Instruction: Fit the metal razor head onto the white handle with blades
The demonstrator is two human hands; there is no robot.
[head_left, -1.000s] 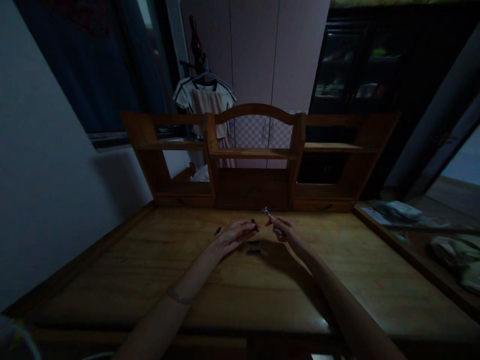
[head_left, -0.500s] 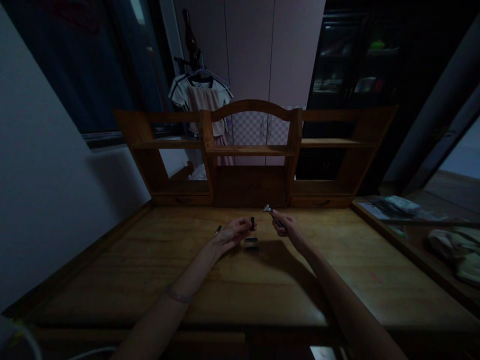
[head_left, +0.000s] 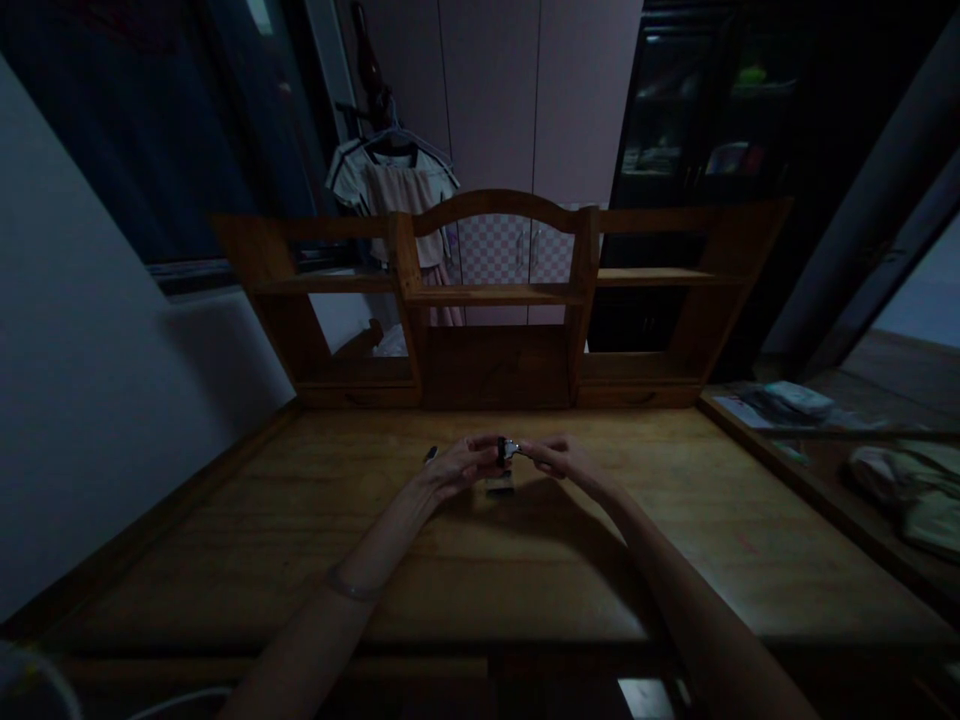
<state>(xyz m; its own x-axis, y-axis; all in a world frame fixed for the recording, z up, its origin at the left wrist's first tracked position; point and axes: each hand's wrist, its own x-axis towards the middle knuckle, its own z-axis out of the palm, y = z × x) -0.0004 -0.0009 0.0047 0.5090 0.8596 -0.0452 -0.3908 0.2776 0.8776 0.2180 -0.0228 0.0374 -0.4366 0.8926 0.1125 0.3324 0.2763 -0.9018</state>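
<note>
Over the middle of the desk, my left hand [head_left: 456, 468] pinches a small black piece that looks like a razor cartridge [head_left: 501, 451]. My right hand [head_left: 568, 459] is closed around a razor handle [head_left: 514, 448], whose shiny silver head points left and meets the black cartridge. Whether the two are locked together I cannot tell. Just below my hands, a small open case [head_left: 499, 486] with a pale inside lies on the desk, partly hidden by my left hand. Beyond my left wrist is a small dark item [head_left: 430, 455], too small to name.
The wooden desk [head_left: 360, 570] carries a shelf unit [head_left: 499, 297] along its back edge. Raised edging runs down both sides. At the right are a bag [head_left: 919, 500] and papers [head_left: 739, 410]. A pale cable [head_left: 180, 700] shows at the lower left.
My right hand has moved left and slightly down, bringing the razor handle's head from apart to against the cartridge. My left hand stays nearly in place. The view has shifted slightly.
</note>
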